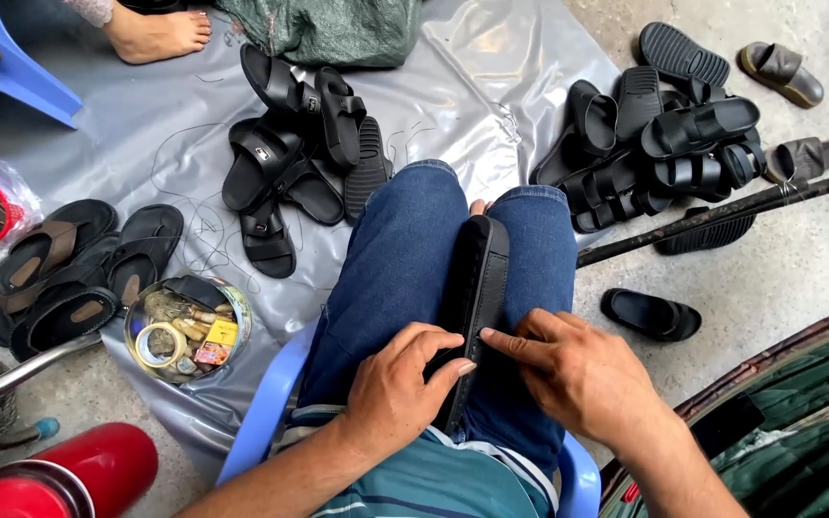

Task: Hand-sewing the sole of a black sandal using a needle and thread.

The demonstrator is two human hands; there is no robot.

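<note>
The left hand is gripping the near end of a black sandal standing on edge between the knees, fingers curled around it. The right hand is lying half open just beside, forefinger pressing the sandal's edge.

I see a round tin full of small bits on the grey sheet. Just left of the tin lie brown and black sandals. Above the tin sits a pile of black sandals. Far right of the tin is a bigger black pile, a long dark pole and one lone black sandal. Below the tin stands a red can.
</note>
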